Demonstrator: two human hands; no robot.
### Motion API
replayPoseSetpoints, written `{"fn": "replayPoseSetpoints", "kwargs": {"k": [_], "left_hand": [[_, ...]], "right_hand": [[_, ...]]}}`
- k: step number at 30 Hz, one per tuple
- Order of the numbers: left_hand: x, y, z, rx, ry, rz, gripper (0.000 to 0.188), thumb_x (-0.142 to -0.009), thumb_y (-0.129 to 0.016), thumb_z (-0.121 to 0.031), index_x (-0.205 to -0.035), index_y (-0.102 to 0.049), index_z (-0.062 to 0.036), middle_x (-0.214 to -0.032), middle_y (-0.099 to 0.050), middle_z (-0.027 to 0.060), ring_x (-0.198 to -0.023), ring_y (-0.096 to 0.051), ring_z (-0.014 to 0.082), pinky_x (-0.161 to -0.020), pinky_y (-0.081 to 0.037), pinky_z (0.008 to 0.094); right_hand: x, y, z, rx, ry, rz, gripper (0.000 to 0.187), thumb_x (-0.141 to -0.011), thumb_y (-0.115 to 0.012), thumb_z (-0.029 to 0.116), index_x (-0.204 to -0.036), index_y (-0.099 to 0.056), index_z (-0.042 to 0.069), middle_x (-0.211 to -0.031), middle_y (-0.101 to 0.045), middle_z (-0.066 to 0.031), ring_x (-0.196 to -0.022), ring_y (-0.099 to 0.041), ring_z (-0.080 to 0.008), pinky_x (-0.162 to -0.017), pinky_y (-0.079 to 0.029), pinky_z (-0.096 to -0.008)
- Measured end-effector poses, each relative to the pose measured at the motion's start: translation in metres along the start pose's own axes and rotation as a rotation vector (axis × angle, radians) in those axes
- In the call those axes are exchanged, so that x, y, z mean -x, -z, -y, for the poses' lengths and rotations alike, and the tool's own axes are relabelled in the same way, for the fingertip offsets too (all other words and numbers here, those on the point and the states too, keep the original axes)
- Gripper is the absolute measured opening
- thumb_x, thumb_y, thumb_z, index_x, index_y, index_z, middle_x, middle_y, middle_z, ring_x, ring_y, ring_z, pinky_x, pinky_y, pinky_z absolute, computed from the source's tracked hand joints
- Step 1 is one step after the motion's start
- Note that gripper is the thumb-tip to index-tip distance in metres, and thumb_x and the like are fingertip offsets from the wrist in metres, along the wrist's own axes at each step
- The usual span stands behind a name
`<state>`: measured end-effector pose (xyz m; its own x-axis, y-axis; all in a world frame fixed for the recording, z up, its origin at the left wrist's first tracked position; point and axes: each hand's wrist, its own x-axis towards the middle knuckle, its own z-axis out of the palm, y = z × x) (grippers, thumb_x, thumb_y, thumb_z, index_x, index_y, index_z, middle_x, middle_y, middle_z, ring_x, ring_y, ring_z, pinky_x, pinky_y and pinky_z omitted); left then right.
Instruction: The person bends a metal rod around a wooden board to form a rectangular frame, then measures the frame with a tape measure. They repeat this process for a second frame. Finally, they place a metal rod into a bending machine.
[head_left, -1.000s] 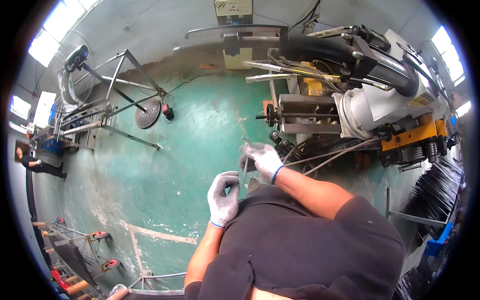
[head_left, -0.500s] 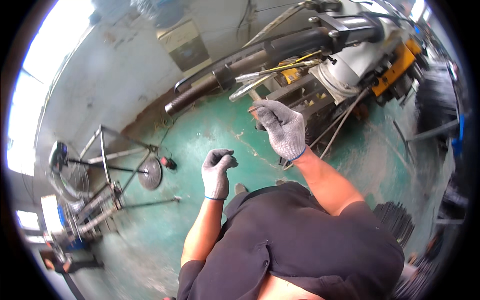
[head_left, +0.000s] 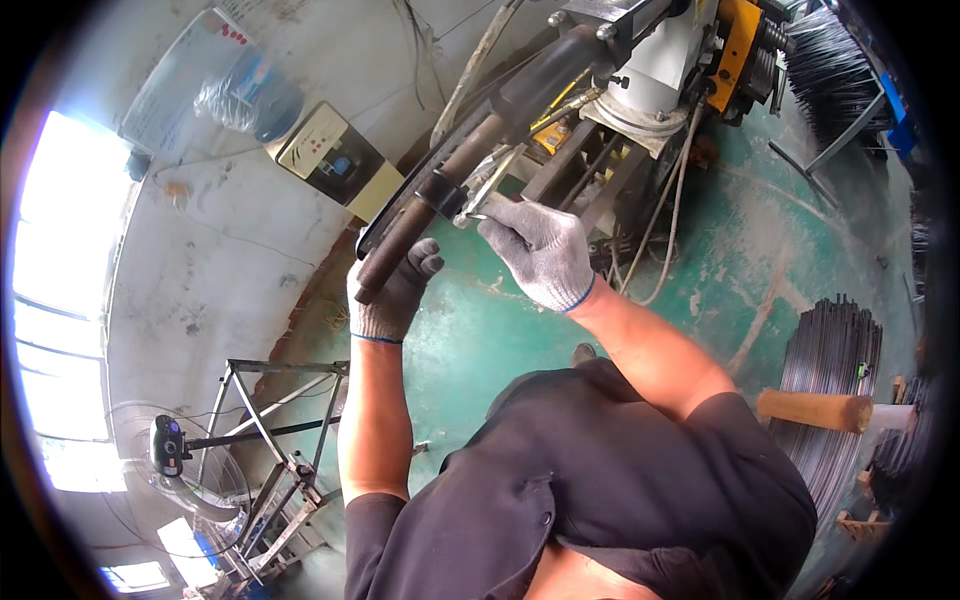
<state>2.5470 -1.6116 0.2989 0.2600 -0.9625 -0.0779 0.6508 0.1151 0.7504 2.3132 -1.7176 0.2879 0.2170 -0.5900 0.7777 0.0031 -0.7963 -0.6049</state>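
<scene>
A dark round metal bar (head_left: 398, 243) slants down from the machine, with a black collar (head_left: 441, 194) near its lower end. My left hand (head_left: 376, 312), in a grey-white knit glove, is at the bar's lower end. Its fingers curl up beside the bar, which hides part of the palm. My right hand (head_left: 548, 252), gloved alike, is closed in a pinch just right of the collar. A thin dark edge shows at its fingertips, too small to name. A pale, light-coloured lever (head_left: 497, 172) runs down beside the bar toward these fingertips.
The machine's white body (head_left: 645, 85) and orange plate (head_left: 735, 55) stand ahead, with hoses (head_left: 672, 220) hanging to the floor. A water dispenser (head_left: 335, 160) is by the wall. On the left are a metal frame (head_left: 285, 425) and a fan (head_left: 170, 445); bundled rods (head_left: 825, 380) lie right.
The view has shifted, and the bar now appears nearer my hands. My left hand has risen to the bar's lower end. My right hand has come close beside the collar, still pinched.
</scene>
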Motion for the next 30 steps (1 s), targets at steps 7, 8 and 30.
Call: {"fn": "replayPoseSetpoints", "kwargs": {"k": [7,8,30], "left_hand": [[-0.016,0.01,-0.015,0.073,0.147,0.158,0.07,-0.121,-0.042,-0.05,-0.163,-0.049,0.0053,-0.147,-0.067,0.0277,-0.101,-0.077,0.0424,-0.085,-0.065,0.0509],[-0.02,0.001,-0.021,0.103,0.179,0.145,0.077,-0.121,-0.041,-0.057,-0.163,-0.048,0.0061,-0.146,-0.066,0.0301,-0.103,-0.076,0.0437,-0.085,-0.065,0.0526],[-0.065,-0.06,-0.038,-0.892,0.103,0.311,0.028,-0.12,-0.056,-0.026,-0.125,-0.063,0.0,-0.093,-0.077,0.0178,-0.062,-0.067,0.0179,-0.054,-0.053,0.0296]], "right_hand": [[0.001,-0.012,-0.007,0.092,0.085,-0.017,0.016,-0.092,-0.089,0.013,-0.102,-0.079,0.006,-0.083,-0.074,-0.0136,-0.072,-0.072,-0.0366,-0.066,-0.057,-0.0478],[0.001,-0.014,-0.008,0.121,0.115,-0.033,0.016,-0.091,-0.089,0.012,-0.102,-0.079,0.007,-0.081,-0.074,-0.0125,-0.072,-0.072,-0.0352,-0.065,-0.057,-0.0469],[0.026,-0.057,-0.004,0.231,-0.086,-0.207,0.015,-0.096,-0.084,0.016,-0.101,-0.073,0.007,-0.081,-0.069,-0.0157,-0.072,-0.069,-0.0385,-0.065,-0.054,-0.0489]]}}
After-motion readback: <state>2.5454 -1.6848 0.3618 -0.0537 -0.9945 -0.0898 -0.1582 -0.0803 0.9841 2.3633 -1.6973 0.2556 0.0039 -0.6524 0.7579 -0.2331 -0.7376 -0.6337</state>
